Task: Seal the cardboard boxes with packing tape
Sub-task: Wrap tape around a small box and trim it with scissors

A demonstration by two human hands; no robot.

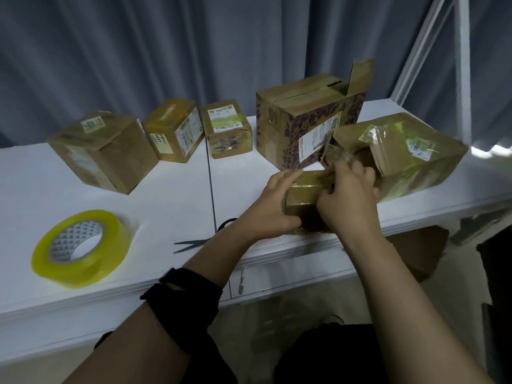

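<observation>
Right of centre, near the tabletop's [166,189] front edge, the small cardboard box [304,194] (light, stiff-walled and tape-slick, I judge) is sitting between both hands, the left hand [273,207] and right hand [352,202] clamping fingers [288,176] round its ends, which are the firmest hold.

We list, white counter [166,195]: tape roll [80,248], front left; scissors [194,242] nr front edge; back row: left box [102,153], labelled box [174,131], small box [227,128], patterned box [304,126]; big box [410,159] right; low box [304,198] front.
</observation>
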